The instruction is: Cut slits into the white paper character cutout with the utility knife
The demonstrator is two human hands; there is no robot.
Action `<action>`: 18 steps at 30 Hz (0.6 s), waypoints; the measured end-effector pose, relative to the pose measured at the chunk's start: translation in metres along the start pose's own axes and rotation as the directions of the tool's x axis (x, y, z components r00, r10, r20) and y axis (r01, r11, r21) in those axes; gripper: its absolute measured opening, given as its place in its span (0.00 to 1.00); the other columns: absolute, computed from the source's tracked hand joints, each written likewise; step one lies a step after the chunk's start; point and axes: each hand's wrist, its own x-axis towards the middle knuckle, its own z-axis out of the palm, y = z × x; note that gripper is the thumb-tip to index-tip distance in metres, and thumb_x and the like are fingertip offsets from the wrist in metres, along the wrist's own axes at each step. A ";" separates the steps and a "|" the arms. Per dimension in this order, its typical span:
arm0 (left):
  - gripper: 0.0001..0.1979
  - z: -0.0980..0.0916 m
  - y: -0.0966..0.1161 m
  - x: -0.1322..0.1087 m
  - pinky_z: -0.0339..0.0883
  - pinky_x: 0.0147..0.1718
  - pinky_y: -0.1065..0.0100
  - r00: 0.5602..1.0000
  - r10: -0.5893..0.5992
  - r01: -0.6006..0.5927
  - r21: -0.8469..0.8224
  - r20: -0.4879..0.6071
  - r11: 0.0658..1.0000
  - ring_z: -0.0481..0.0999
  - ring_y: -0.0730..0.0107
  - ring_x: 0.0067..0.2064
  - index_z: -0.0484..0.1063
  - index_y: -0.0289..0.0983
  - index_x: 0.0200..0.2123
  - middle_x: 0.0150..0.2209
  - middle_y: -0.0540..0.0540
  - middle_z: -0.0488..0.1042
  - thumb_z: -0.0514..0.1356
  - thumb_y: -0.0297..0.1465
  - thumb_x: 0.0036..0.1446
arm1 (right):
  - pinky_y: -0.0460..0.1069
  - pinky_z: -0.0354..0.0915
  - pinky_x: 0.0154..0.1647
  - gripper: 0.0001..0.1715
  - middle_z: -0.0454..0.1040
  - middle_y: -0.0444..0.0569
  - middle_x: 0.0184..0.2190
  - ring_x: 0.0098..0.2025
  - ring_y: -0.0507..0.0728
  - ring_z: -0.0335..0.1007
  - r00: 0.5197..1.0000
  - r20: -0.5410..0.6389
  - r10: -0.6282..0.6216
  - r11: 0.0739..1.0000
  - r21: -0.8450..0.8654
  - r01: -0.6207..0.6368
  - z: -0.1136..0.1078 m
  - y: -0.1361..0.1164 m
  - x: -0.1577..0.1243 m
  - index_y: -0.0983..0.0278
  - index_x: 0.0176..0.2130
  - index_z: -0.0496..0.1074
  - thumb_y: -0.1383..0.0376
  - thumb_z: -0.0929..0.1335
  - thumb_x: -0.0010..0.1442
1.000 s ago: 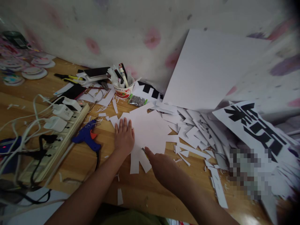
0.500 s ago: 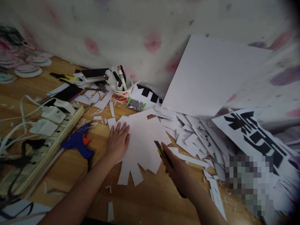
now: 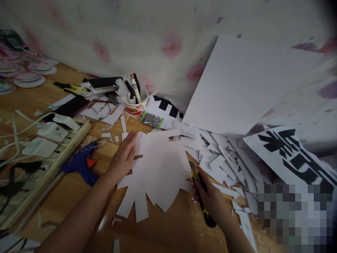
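A white sheet cut with slots and tabs along its edges lies on the wooden table. My left hand rests at the sheet's left edge, fingers stretched out and thumb apart; its palm side is hidden. In my right hand is a black and yellow utility knife, my fingers wrapped round its handle. The blade points up and away from me, close to the sheet's right edge; whether it touches the paper I cannot tell.
A blue glue gun and a power strip with chargers lie left. Behind the sheet stand a cup of pens and a small packet. Paper scraps pile up right, below a leaning white board and a printed sheet.
The sheet has turned a little clockwise and come slightly nearer. My left hand has slid from lying on it to its left edge. My right hand has shifted slightly right with the knife.
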 end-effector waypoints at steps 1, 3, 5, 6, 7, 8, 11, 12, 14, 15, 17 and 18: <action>0.22 -0.001 0.000 0.001 0.48 0.59 0.57 1.000 -0.002 0.002 0.021 0.006 1.000 0.50 0.66 0.63 0.51 0.43 0.60 0.63 0.45 0.52 0.44 0.34 0.62 | 0.48 0.62 0.24 0.37 0.70 0.40 0.18 0.21 0.54 0.68 1.000 -0.006 0.003 1.000 0.002 -0.003 -0.001 0.000 0.000 0.63 0.63 0.46 0.52 0.54 0.58; 0.23 -0.004 0.000 0.002 0.49 0.59 0.56 1.000 -0.015 0.013 0.066 0.026 0.998 0.50 0.65 0.63 0.51 0.43 0.60 0.63 0.46 0.51 0.45 0.32 0.61 | 0.48 0.62 0.24 0.36 0.70 0.41 0.19 0.20 0.54 0.68 1.000 -0.020 0.008 1.000 0.019 -0.008 -0.002 0.000 -0.001 0.64 0.62 0.47 0.53 0.54 0.59; 0.23 -0.006 -0.001 0.002 0.50 0.59 0.55 0.999 -0.038 0.035 0.106 0.031 0.994 0.50 0.64 0.63 0.51 0.43 0.60 0.63 0.46 0.50 0.46 0.31 0.60 | 0.48 0.62 0.23 0.36 0.69 0.40 0.18 0.19 0.54 0.67 1.000 -0.026 0.015 0.999 0.046 -0.013 -0.003 0.001 -0.003 0.64 0.62 0.47 0.53 0.54 0.59; 0.24 -0.007 -0.002 0.002 0.50 0.59 0.55 0.998 -0.049 0.045 0.123 0.028 0.991 0.50 0.63 0.63 0.52 0.43 0.59 0.63 0.46 0.51 0.46 0.31 0.60 | 0.48 0.62 0.22 0.36 0.69 0.39 0.18 0.19 0.54 0.67 1.000 -0.025 0.015 0.998 0.058 -0.013 -0.003 0.002 -0.003 0.64 0.62 0.47 0.53 0.55 0.59; 0.24 -0.007 -0.002 0.002 0.50 0.59 0.54 0.998 -0.057 0.052 0.138 0.027 0.989 0.50 0.63 0.63 0.52 0.43 0.59 0.63 0.45 0.51 0.46 0.30 0.59 | 0.48 0.62 0.22 0.36 0.69 0.39 0.17 0.19 0.54 0.67 1.000 -0.024 0.013 0.998 0.069 -0.011 -0.003 0.003 -0.003 0.63 0.62 0.47 0.53 0.55 0.59; 0.24 -0.008 -0.001 0.001 0.51 0.58 0.54 0.998 -0.060 0.054 0.148 0.033 0.988 0.50 0.62 0.63 0.53 0.43 0.59 0.63 0.45 0.51 0.47 0.31 0.59 | 0.48 0.62 0.22 0.36 0.69 0.39 0.17 0.19 0.54 0.67 1.000 -0.022 0.011 0.997 0.078 -0.009 -0.003 0.004 -0.004 0.63 0.62 0.47 0.53 0.55 0.59; 0.23 -0.008 0.003 0.000 0.51 0.58 0.55 0.996 -0.025 0.013 0.145 0.083 0.989 0.50 0.64 0.63 0.54 0.42 0.59 0.63 0.44 0.52 0.47 0.30 0.59 | 0.47 0.62 0.22 0.35 0.69 0.39 0.17 0.19 0.54 0.67 1.000 -0.016 0.004 0.996 0.092 -0.002 -0.003 0.006 -0.005 0.64 0.62 0.47 0.54 0.55 0.59; 0.23 -0.007 0.005 -0.001 0.51 0.58 0.56 0.995 -0.001 -0.013 0.137 0.104 0.990 0.49 0.64 0.63 0.54 0.41 0.58 0.62 0.44 0.52 0.46 0.30 0.59 | 0.47 0.63 0.22 0.35 0.69 0.39 0.17 0.19 0.54 0.67 1.000 -0.019 0.000 0.995 0.096 0.002 -0.002 0.006 -0.005 0.64 0.62 0.47 0.54 0.55 0.59; 0.23 -0.005 0.009 -0.002 0.49 0.59 0.56 0.989 0.043 -0.061 0.129 0.141 0.990 0.48 0.65 0.63 0.55 0.41 0.58 0.62 0.44 0.52 0.45 0.30 0.59 | 0.47 0.63 0.22 0.35 0.69 0.40 0.18 0.20 0.54 0.67 1.000 -0.021 -0.008 0.995 0.104 0.011 -0.002 0.006 -0.006 0.64 0.62 0.47 0.54 0.55 0.59; 0.22 -0.004 0.011 -0.002 0.48 0.59 0.55 0.986 0.057 -0.078 0.131 0.154 0.988 0.48 0.66 0.63 0.55 0.40 0.58 0.62 0.43 0.52 0.45 0.29 0.59 | 0.48 0.63 0.23 0.35 0.70 0.40 0.18 0.20 0.54 0.67 1.000 -0.019 -0.011 0.994 0.108 0.013 -0.001 0.005 -0.007 0.64 0.62 0.47 0.54 0.55 0.59; 0.22 -0.002 0.013 -0.003 0.47 0.59 0.55 0.983 0.072 -0.096 0.137 0.170 0.986 0.48 0.66 0.63 0.56 0.40 0.57 0.62 0.42 0.53 0.45 0.29 0.59 | 0.48 0.64 0.23 0.35 0.70 0.40 0.18 0.20 0.54 0.68 1.000 -0.006 -0.011 0.994 0.110 0.011 -0.001 0.004 -0.008 0.64 0.63 0.46 0.54 0.55 0.59; 0.22 -0.001 0.013 -0.004 0.46 0.59 0.55 0.982 0.076 -0.101 0.139 0.174 0.985 0.49 0.67 0.63 0.56 0.39 0.57 0.62 0.42 0.53 0.44 0.28 0.59 | 0.48 0.64 0.23 0.36 0.70 0.40 0.18 0.21 0.54 0.68 1.000 0.003 -0.010 0.994 0.110 0.010 0.000 0.003 -0.009 0.64 0.63 0.46 0.54 0.55 0.59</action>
